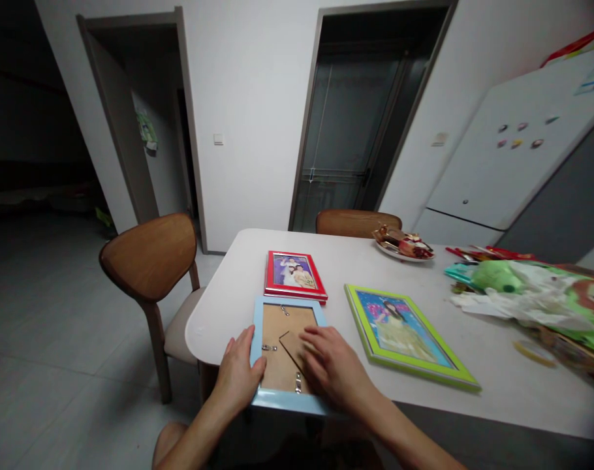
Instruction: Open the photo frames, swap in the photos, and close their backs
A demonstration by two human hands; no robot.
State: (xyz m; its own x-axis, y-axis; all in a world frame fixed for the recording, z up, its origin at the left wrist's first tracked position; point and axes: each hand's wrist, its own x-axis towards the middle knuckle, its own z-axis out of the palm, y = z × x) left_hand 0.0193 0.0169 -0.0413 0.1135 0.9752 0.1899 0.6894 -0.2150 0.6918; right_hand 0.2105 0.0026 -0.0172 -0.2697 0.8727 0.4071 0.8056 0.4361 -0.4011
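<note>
A light blue frame [290, 401] lies face down at the table's near edge, its brown backing board [277, 375] and small metal clips showing. My left hand [239, 367] holds the frame's left side, thumb over the rim and fingers along the outer edge. Over the right part of the backing is my right hand [332, 362], fingers apart and slightly bent, beside a dark slanting line on the board; its fingertips hide that area. Just beyond sits a red frame [295, 292] with a photo. To the right lies a green frame [427, 372] with a photo, face up.
The white table [228, 274] also bears a plate of items [405, 251], a tape roll [534, 353], and a heap of plastic bags and a green plush [497, 277] at the right. Wooden chairs stand at the left [153, 258] and far side [358, 223].
</note>
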